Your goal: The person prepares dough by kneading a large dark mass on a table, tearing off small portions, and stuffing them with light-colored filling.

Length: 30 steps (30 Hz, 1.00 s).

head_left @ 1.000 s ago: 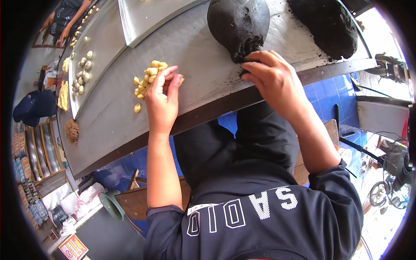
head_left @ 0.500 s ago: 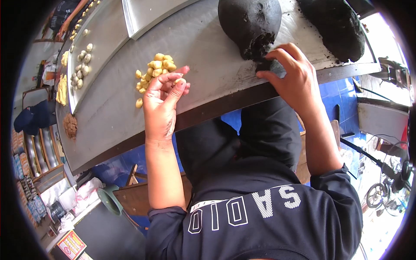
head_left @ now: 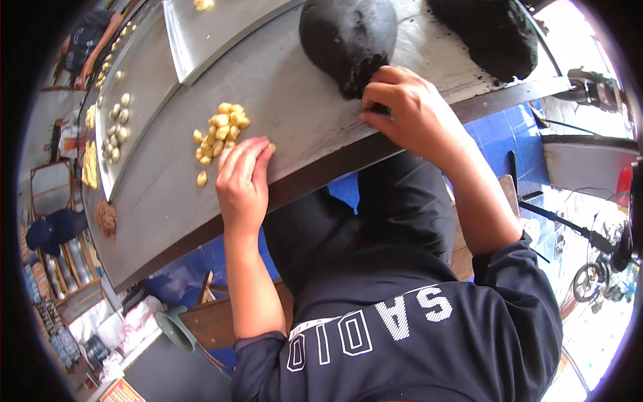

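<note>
My left hand [head_left: 242,175] is turned palm down over the grey metal table. Its thumb and fingers close on a small yellow ball [head_left: 271,148], which peeks out at the fingertips. Just beyond it lies a pile of similar yellow balls [head_left: 222,127], with one stray ball [head_left: 201,178] nearer me. My right hand [head_left: 405,107] is curled at the torn end of a large smooth lump of black dough [head_left: 348,40]. A dark bit of dough [head_left: 380,108] shows between its thumb and fingers, partly hidden by them.
Another rough black dough mass [head_left: 492,40] lies at the far right. A metal tray [head_left: 144,97] on the left holds several greyish balls [head_left: 115,134]. A brown crumbly heap [head_left: 105,218] sits at the table's left end. Another person's arm [head_left: 100,50] reaches in at the far left.
My left hand has turned from palm up to palm down, with the yellow ball still at its fingertips. My right hand stays by the torn dough end. The whole view has shifted slightly.
</note>
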{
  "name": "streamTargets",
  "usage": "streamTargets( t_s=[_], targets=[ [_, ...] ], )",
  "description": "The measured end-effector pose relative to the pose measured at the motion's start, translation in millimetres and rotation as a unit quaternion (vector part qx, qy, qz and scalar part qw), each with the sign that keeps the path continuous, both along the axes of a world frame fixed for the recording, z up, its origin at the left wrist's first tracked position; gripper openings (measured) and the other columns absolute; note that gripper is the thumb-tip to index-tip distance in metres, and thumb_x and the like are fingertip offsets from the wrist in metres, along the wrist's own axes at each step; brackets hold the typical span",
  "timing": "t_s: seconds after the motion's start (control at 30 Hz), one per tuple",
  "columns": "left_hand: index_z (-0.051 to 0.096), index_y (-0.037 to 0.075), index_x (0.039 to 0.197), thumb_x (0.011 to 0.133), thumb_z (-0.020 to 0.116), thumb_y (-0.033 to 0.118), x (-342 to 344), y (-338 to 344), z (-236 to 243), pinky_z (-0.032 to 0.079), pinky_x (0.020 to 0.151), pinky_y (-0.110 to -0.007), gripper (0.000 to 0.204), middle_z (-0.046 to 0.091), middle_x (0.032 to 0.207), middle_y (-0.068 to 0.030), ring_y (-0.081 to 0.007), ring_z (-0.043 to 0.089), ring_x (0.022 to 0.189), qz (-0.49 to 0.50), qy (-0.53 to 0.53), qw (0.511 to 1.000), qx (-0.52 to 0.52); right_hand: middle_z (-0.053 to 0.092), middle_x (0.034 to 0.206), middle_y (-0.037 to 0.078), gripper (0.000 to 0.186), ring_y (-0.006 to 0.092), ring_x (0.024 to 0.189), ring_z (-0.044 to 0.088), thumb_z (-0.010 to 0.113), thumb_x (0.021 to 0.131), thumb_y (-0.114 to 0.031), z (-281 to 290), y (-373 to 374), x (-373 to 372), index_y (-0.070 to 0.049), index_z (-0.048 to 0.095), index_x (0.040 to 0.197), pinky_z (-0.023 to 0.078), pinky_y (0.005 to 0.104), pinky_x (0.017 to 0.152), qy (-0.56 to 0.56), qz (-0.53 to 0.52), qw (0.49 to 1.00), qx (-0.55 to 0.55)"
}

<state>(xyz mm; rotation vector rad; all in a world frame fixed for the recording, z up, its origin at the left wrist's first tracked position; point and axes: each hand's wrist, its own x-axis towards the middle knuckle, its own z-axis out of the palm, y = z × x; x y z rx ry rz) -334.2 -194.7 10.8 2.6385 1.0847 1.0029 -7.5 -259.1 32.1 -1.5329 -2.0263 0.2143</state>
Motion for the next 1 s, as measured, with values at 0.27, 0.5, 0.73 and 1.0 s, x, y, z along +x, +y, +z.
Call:
streamTargets(
  t_s=[0.27, 0.5, 0.73, 1.0],
  targets=[
    [0.084, 0.003, 0.116, 0.094, 0.09, 0.004, 2.3, -11.9, 1.6, 0.062, 0.09, -0.038, 0.022, 0.082, 0.111, -0.0105, -0.0255, 0.078, 0.098, 0.013, -0.037, 0.997, -0.061, 0.073, 0.11, 0.013, 0.019, 0.0342, 0.11, 0.071, 0.082, 0.095, -0.019, -14.3, -16.4, -2.0, -0.006, 0.071, 0.104, 0.061, 0.0447, 0.094, 0.003, -0.05, 0.997, 0.062],
    [0.083, 0.004, 0.106, 0.092, 0.09, 0.003, 2.3, -17.1, 2.1, 0.061, 0.093, -0.043, 0.016, 0.083, 0.107, -0.0108, -0.0313, 0.077, 0.098, 0.049, -0.02, 0.998, -0.036, 0.064, 0.106, 0.01, 0.024, 0.0328, 0.103, 0.066, 0.084, 0.094, -0.025, -12.2, 2.2, -17.7, -0.008, 0.067, 0.102, 0.059, 0.0472, 0.09, -0.057, -0.042, 0.996, 0.059],
    [0.089, 0.01, 0.112, 0.102, 0.084, 0.029, -10.9, -31.9, 24.1, 0.052, 0.111, -0.049, 0.022, 0.08, 0.135, -0.0079, -0.0329, 0.066, 0.132, 0.06, 0.176, 0.982, 0.016, 0.07, 0.111, 0.008, 0.026, 0.0316, 0.111, 0.069, 0.093, 0.084, -0.022, -13.6, -7.3, -2.5, -0.009, 0.08, 0.103, 0.06, 0.0452, 0.096, 0.011, -0.071, 0.992, 0.1],
    [0.066, 0.011, 0.079, 0.106, 0.079, 0.035, 69.3, 73.0, 11.0, 0.044, 0.09, -0.042, 0.039, 0.073, 0.091, -0.0006, -0.0246, 0.067, 0.09, 0.012, -0.006, 0.984, 0.18, 0.071, 0.119, 0.006, 0.016, 0.0293, 0.111, 0.07, 0.087, 0.092, -0.023, -10.9, -9.2, -17.1, -0.01, 0.081, 0.1, 0.062, 0.0425, 0.093, -0.052, -0.05, 0.996, 0.055]
  ],
)
